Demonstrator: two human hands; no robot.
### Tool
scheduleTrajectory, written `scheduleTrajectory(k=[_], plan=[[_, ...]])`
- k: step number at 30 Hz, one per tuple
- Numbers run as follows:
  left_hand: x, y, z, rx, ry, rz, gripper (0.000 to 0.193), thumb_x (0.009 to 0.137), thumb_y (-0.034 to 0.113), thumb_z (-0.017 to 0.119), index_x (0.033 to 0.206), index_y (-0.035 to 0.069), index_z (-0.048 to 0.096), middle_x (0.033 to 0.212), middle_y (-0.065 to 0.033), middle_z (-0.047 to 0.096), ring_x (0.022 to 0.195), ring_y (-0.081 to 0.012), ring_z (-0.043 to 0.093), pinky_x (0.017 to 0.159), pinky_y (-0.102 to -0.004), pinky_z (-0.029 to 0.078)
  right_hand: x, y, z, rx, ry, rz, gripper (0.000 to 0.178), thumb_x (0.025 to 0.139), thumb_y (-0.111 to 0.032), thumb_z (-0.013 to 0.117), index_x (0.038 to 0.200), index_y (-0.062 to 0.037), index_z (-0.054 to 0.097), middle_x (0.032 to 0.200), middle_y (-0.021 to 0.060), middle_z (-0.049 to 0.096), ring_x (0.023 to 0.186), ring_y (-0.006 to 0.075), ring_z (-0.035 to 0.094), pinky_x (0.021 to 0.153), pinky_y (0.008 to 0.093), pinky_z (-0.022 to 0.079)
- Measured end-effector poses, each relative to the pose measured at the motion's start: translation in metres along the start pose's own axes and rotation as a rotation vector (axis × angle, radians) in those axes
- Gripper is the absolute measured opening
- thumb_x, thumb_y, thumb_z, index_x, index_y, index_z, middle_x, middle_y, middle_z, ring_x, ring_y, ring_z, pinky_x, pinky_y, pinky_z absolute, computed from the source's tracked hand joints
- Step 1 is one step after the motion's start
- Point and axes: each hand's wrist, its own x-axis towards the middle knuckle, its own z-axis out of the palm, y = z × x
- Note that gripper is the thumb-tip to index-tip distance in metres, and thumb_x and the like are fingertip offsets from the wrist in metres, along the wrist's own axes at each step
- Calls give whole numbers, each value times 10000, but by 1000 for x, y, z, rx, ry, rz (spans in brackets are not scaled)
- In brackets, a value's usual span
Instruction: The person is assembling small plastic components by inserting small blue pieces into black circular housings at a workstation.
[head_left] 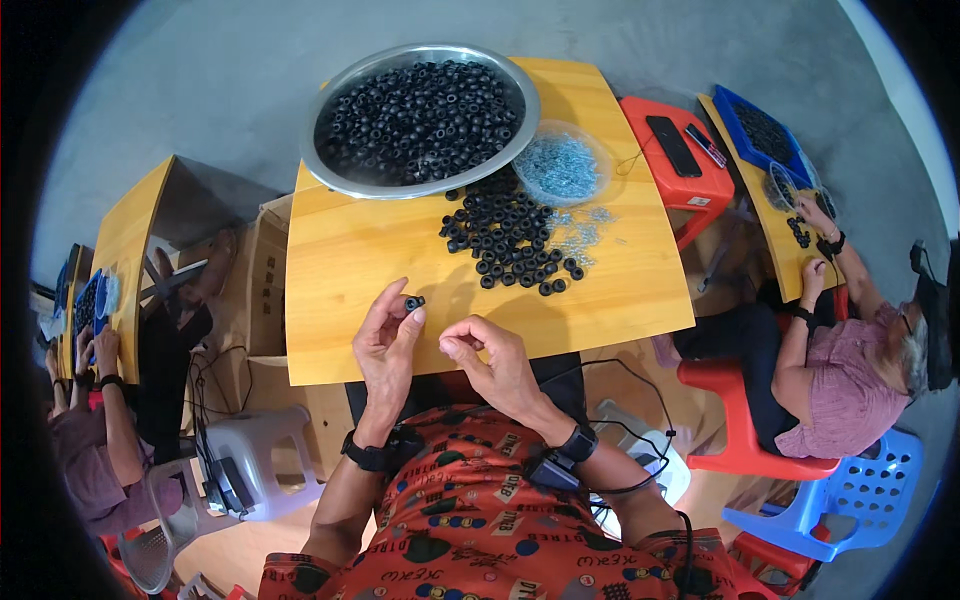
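My left hand [386, 345] pinches a small black ring-shaped part [414, 302] between thumb and fingertips, over the table's near edge. Close beside it on the right, my right hand [495, 368] is closed in a pinch with thumb and index finger together. Whatever sits in that pinch is too small to make out. Beyond both hands lies a loose pile of the same black ring-shaped parts [505, 235]. More of them fill a wide metal basin [318, 165] at the table's far side. A clear plastic tub [607, 165] next to it holds many small silvery metal pieces.
Scattered silvery pieces [578, 235] lie beside the pile on the wooden table [350, 290]. A phone [673, 146] rests on a red stool [705, 190] to the right. People work at side tables left and right. Cables [640, 375] hang near my right arm.
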Motion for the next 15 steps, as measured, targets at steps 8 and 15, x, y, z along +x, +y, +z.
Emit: scheduleTrajectory(k=[8,15], plan=[[5,1,-39,26,84,-34,218,889,34,654,1104,4,672,931,-13,600,850,-93,556,782,-228,447,7,7,-7,-41,-50,21,151,916,-130,619,932,20,618,825,84,653,753,141,629,702,274,501],[39,6,-145,-226,443,110,394,929,95,613,1287,-37,520,1082,-134,627,954,-208,644,946,-347,519,8,12,-20,155,-124,147,151,929,-125,606,929,26,613,814,53,643,759,93,607,707,254,495]])
